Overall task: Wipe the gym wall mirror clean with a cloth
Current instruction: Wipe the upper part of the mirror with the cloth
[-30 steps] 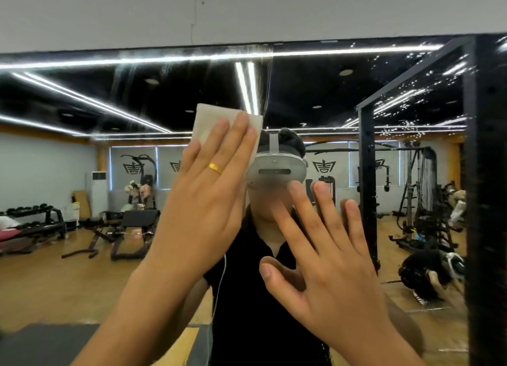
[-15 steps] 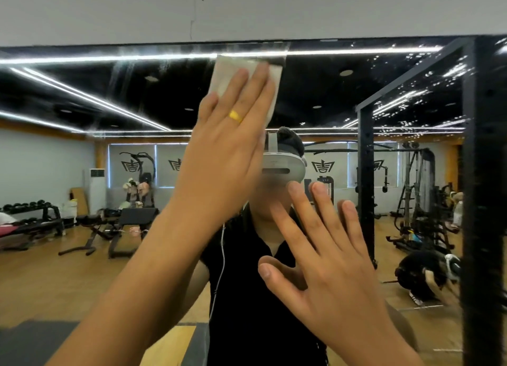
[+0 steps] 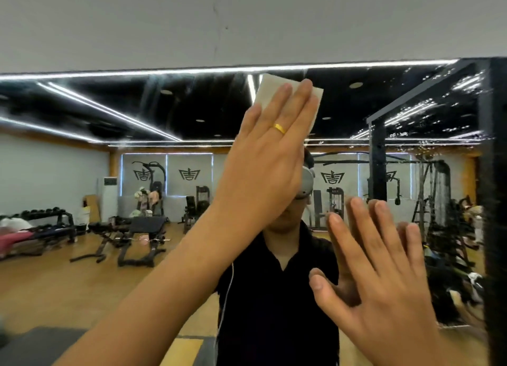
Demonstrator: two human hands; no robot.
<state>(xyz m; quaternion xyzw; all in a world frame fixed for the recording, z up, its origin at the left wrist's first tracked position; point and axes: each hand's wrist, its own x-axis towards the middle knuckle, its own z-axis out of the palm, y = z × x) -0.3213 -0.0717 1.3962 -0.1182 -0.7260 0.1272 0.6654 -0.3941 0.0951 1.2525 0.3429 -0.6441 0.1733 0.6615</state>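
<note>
One pale rectangular cloth [image 3: 266,90]; flat left hand [image 3: 263,157] presses it to mirror [image 3: 109,113]

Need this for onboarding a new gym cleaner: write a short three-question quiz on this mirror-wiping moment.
1. True or false: the left hand presses the cloth against the mirror with straight fingers.
2. Where on the mirror is the cloth? A) near its top edge B) at its bottom edge C) at its far left end
3. Fill in: the right hand, fingers spread, holds ____.
Key: 1 true; 2 A; 3 nothing.
</note>
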